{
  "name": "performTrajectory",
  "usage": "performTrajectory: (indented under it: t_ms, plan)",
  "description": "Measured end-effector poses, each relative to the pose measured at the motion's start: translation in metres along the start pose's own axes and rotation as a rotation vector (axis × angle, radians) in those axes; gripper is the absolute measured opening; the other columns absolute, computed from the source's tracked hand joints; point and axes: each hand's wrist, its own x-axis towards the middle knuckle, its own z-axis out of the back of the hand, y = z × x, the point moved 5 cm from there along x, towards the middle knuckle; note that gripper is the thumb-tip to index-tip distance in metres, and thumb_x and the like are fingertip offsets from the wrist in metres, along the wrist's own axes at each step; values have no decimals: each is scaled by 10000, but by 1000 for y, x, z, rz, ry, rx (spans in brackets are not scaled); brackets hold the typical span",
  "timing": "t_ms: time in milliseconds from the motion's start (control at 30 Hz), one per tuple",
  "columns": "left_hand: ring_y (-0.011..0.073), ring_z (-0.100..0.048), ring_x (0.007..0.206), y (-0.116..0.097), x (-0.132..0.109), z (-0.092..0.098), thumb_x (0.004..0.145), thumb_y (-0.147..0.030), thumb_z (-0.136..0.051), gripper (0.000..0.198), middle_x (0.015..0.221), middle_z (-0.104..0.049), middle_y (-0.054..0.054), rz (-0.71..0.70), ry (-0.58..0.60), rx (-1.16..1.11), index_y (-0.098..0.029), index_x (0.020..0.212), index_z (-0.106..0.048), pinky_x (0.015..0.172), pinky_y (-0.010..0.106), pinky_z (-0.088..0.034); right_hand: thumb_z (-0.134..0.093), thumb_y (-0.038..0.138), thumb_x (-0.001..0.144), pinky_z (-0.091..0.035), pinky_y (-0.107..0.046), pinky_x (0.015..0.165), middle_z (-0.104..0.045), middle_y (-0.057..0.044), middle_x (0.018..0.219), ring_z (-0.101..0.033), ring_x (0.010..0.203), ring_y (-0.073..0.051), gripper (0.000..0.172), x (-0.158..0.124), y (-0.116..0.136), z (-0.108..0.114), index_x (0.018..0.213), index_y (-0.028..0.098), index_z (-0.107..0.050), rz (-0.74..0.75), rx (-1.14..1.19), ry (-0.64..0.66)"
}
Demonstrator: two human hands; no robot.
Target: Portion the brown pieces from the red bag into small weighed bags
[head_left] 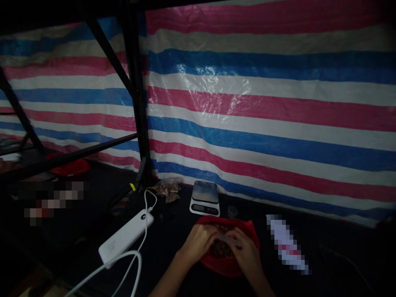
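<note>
Over an opened red bag (221, 267), my left hand (198, 242) and my right hand (246, 251) pinch a small clear plastic bag (225, 239) between them, fingers closed on its edges. Small brown pieces (220, 250) fill the inside of the red bag beneath; they are too dim to name. Just behind stands a white digital scale (204, 199) with a bare metal plate. To the scale's right is a small clear cup (232, 211). Whether the plastic bag has anything in it I cannot tell.
Several small filled clear bags (168, 191) lie left of the scale. A white power bank (125, 238) with a white cable (140, 258) lies further left. Black metal shelf posts (136, 99) rise before a striped tarp (262, 111). A blurred-out white item (286, 243) lies right.
</note>
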Motion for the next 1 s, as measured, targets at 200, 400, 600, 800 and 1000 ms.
performTrajectory:
  t_ms: [200,400,600,800,1000]
  plan:
    - [134,-583,821,-3,1,6,868,-247,-368,234,876,-646,15,11,-7,-44,-194,909,-592,743,208,-395,-500,457,736,-456,-237,560,-663,-45,739,-604,609,-166,303,-1,2,2,697,205,-664,-26,-66,-112]
    - [147,-597,756,-2,1,-2,865,-286,-373,276,795,-656,35,20,37,-61,-168,826,-619,692,208,-390,-514,407,740,-446,-221,526,-642,-5,676,-561,503,-125,233,-2,8,0,720,225,-657,-11,-52,-65]
    - [140,-587,738,2,2,0,860,-327,-383,295,776,-654,31,65,-16,-100,-173,808,-630,680,197,-386,-540,422,723,-481,-226,578,-666,-38,692,-606,592,-161,257,-1,5,3,699,204,-674,26,72,-133]
    - [126,-575,672,3,2,1,856,-334,-393,308,705,-640,15,86,-17,-122,-169,737,-624,650,194,-382,-539,442,728,-501,-243,626,-682,-59,816,-628,702,-190,274,-1,1,-1,763,212,-684,11,174,-98]
    - [159,-554,873,10,0,0,825,-206,-434,197,910,-648,35,142,-108,-162,-180,876,-623,793,236,-370,-578,410,682,-503,-236,592,-689,-55,748,-628,650,-189,241,-1,-3,1,711,202,-698,-55,250,-116]
